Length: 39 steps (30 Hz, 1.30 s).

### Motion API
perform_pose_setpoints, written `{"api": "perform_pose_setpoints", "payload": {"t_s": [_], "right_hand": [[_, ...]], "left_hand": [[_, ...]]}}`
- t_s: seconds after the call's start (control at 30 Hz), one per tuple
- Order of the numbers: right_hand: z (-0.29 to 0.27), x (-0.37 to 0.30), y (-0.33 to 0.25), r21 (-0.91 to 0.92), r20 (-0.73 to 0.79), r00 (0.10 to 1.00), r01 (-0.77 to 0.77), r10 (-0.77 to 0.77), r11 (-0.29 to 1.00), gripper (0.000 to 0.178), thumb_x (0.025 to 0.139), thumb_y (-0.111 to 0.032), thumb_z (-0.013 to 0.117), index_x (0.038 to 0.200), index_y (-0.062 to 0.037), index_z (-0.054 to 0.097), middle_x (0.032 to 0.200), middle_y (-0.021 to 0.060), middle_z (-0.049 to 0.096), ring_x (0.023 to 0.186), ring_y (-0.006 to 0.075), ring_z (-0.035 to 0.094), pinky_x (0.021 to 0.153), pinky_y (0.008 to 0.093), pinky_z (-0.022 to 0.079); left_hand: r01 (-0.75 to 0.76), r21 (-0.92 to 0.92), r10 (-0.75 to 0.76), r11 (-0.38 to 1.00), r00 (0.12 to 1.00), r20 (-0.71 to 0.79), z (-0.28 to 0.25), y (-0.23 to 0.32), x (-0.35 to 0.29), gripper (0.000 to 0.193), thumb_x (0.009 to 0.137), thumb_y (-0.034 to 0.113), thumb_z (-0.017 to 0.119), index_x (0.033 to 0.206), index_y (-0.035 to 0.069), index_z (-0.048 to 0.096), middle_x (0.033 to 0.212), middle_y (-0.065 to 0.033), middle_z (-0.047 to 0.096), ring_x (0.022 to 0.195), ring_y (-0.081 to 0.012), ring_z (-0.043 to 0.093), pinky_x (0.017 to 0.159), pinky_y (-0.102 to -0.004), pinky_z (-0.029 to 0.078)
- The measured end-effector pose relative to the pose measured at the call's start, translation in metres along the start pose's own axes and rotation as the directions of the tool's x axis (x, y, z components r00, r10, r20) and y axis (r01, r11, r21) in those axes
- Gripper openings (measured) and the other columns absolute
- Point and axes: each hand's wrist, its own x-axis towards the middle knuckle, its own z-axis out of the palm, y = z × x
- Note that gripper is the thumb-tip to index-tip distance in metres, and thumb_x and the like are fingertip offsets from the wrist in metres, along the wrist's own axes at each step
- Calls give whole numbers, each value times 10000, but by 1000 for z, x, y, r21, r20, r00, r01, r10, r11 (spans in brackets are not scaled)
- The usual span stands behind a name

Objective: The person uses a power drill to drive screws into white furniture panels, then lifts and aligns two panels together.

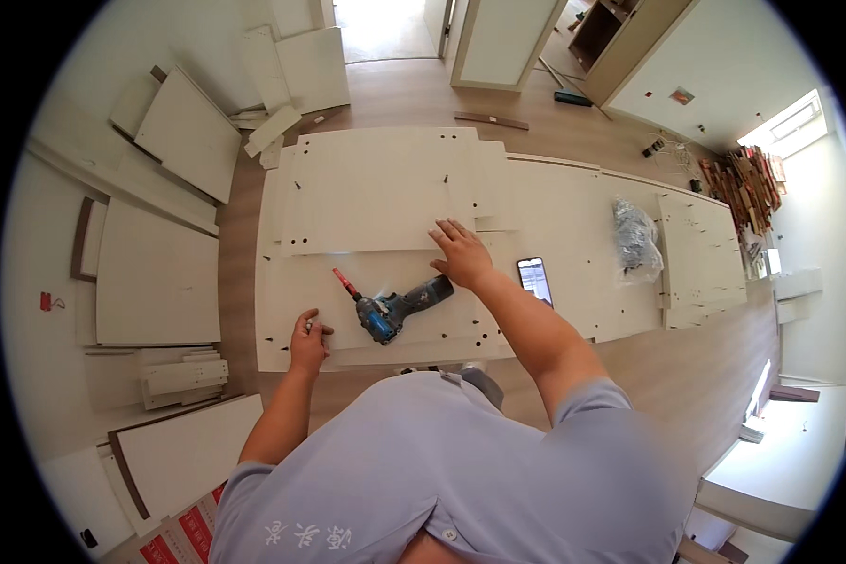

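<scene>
A blue and black cordless drill (390, 312) with a red-tipped bit lies on its side on a large white panel (301, 282). My right hand (462, 256) rests beyond the end of its handle, fingers stretched out flat over the near edge of an upper white panel (376, 193). Dark connector pins (446, 179) stand up from this upper panel, and dark holes show near its corners. Near the front left edge of the large panel is my left hand (310, 343), its fingers curled together. Whatever it may hold is too small to make out.
Right of my right arm lies a phone (535, 280) with a lit screen. Farther right are a clear plastic bag (635, 240) of parts and a stack of panels (700, 249). More white panels (158, 273) lean along the left wall. A brown strip (492, 120) lies on the floor.
</scene>
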Motion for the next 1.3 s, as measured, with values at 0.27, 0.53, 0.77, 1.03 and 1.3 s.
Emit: {"api": "perform_pose_setpoints", "payload": {"t_s": [0.27, 0.53, 0.77, 1.03, 1.3], "right_hand": [[17, 56, 10, -172, 117, 987, -91, 112, 981, 673, 1023, -533, 523, 1621, -289, 336, 1716, 81, 229, 1580, 350, 192, 1265, 518, 188], [9, 69, 5, -152, 100, 982, -144, 160, 978, 661, 1034, -529, 509, 1622, -278, 337, 1716, 77, 229, 1583, 323, 190, 1266, 514, 190], [31, 13, 4, 431, -97, 966, -178, 241, 885, 560, 1003, -422, 614, 1435, -69, 571, 1566, 149, 478, 1512, 336, 348, 1222, 449, 317], [36, -135, -28, 413, 61, 995, -99, 80, 905, 655, 944, -330, 702, 1479, -14, 496, 1621, 135, 399, 1551, 308, 270, 1247, 404, 296], [48, -168, -32, 350, 42, 996, -88, 78, 933, 499, 915, -145, 672, 1394, -36, 583, 1587, 89, 462, 1517, 292, 351, 1223, 393, 360]], "left_hand": [[26, 4, -26, 1000, 999, 22, -6, 1, -4, 355, 1077, 143, 479, 1429, 97, 488, 896, -88, 687, 460, -90, 472, 408, -252, 395], [42, -13, -42, 999, 999, 20, -6, 0, -5, 349, 1077, 155, 486, 1422, 105, 497, 907, -89, 700, 456, -88, 474, 409, -247, 393], [55, -38, -55, 998, 998, 0, -3, 3, -8, 361, 1074, 153, 486, 1432, 105, 497, 932, -93, 701, 455, -87, 472, 411, -252, 387], [29, -10, -29, 1000, 999, 28, -7, -3, -9, 353, 1082, 146, 476, 1432, 106, 503, 927, -80, 690, 468, -85, 472, 409, -249, 372], [92, -23, -90, 995, 991, 95, -12, -1, -11, 354, 1088, 163, 472, 1435, 98, 496, 956, -76, 676, 454, -85, 433, 396, -245, 347]]}}
